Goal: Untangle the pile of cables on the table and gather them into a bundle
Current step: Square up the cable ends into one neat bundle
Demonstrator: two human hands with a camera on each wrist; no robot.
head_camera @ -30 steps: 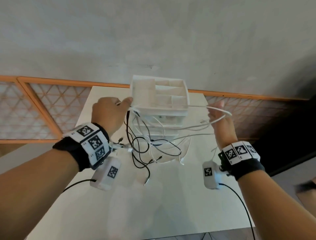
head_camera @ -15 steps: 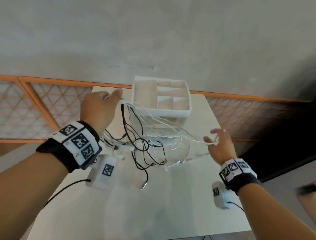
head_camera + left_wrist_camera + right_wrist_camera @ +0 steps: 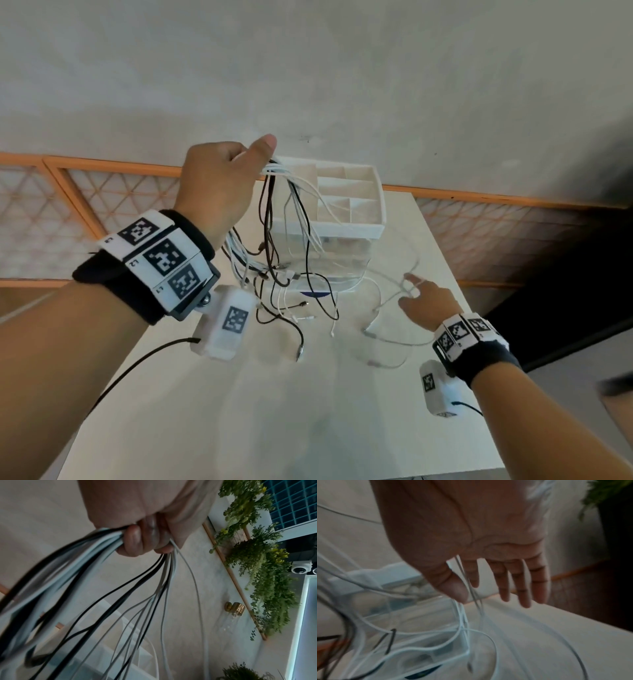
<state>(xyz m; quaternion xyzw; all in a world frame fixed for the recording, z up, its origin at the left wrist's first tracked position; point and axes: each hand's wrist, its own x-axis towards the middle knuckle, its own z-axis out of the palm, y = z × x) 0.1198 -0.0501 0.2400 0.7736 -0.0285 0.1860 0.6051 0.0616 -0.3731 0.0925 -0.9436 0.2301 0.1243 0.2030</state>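
Observation:
My left hand is raised at the organizer's top left corner and grips a bunch of black and white cables. Their loose ends hang down to the table. The left wrist view shows the fingers curled round the bundle. My right hand is low at the right, near the table top, with straight, spread fingers. A thin white cable loops over it, running between thumb and forefinger. Its ends trail on the table.
A white compartment organizer on clear drawers stands at the back of the table, right behind the hanging cables. The table's right edge runs just beside my right hand. An orange lattice rail lines the wall.
My left hand has risen and lifted the cable bunch higher. My right hand has dropped from shoulder height toward the table, spreading its fingers, with the white cable still draped on it.

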